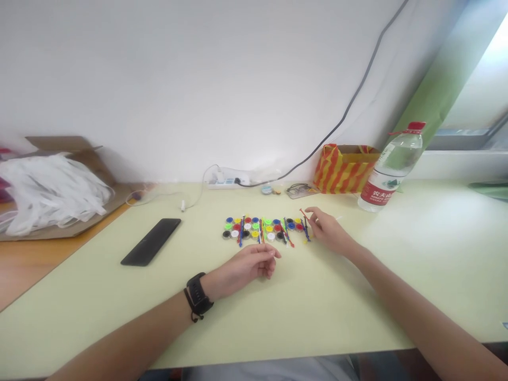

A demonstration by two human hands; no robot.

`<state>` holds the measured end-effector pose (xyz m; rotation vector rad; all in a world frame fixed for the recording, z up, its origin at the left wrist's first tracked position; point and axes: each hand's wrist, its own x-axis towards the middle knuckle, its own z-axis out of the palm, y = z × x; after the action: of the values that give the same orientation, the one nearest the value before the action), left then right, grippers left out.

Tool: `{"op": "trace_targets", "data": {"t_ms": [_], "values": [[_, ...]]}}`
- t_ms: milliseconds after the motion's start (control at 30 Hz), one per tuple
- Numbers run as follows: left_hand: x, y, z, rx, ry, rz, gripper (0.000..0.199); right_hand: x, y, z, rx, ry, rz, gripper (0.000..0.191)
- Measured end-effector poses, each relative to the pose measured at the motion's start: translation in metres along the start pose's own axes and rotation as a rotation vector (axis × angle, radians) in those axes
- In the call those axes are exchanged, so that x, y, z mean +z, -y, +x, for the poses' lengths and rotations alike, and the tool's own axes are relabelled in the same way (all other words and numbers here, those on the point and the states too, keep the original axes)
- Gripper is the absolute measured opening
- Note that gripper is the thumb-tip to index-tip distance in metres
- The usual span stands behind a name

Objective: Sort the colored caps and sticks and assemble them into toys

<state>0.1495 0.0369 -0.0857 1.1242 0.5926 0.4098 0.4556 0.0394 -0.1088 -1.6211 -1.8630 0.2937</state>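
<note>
Right of the discs (270, 229), my right grip (327, 228) pinches a red stick (303, 213), seemingly for control, left grip (250, 266) half-curled before them.

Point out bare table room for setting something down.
Bare: between phone and coloured discs; between the forearms; right of the right forearm, in front of the bottle. Crowded: the discs with sticks among them, and behind, from power strip to striped bag.

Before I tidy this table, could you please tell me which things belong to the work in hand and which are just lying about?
Apparently in the work:
red stick at the right hand's fingertips
coloured discs
coloured sticks

Apparently lying about:
black phone
bottle
striped bag
power strip
white bundle
</note>
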Motion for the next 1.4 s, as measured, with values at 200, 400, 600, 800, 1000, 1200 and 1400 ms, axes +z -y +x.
{"op": "trace_targets", "data": {"t_ms": [200, 400, 600, 800, 1000, 1200, 1400], "values": [[-0.002, 0.002, 0.002, 0.007, 0.002, -0.001, 0.023, 0.001, -0.008, 0.004, -0.086, -0.078, 0.018, 0.022], [0.000, 0.000, 0.000, 0.006, 0.004, 0.006, 0.022, -0.011, 0.007, -0.001, -0.068, 0.041, 0.003, 0.027], [0.001, -0.001, 0.000, -0.006, -0.004, 0.019, 0.023, -0.004, 0.014, -0.001, -0.080, 0.089, -0.132, 0.026], [0.001, -0.001, 0.000, -0.013, -0.010, 0.023, 0.025, -0.002, 0.012, 0.001, -0.047, 0.134, -0.136, 0.017], [0.001, -0.001, -0.001, 0.004, -0.013, 0.020, 0.027, -0.003, 0.016, -0.002, -0.027, 0.164, -0.103, 0.016], [0.004, -0.002, 0.000, 0.005, -0.032, 0.037, 0.025, -0.008, 0.017, -0.001, -0.076, 0.123, -0.107, 0.014], [0.016, 0.000, -0.006, 0.093, -0.201, 0.114, 0.045, -0.029, 0.063, -0.022, -0.145, 0.072, -0.035, 0.014]]}}
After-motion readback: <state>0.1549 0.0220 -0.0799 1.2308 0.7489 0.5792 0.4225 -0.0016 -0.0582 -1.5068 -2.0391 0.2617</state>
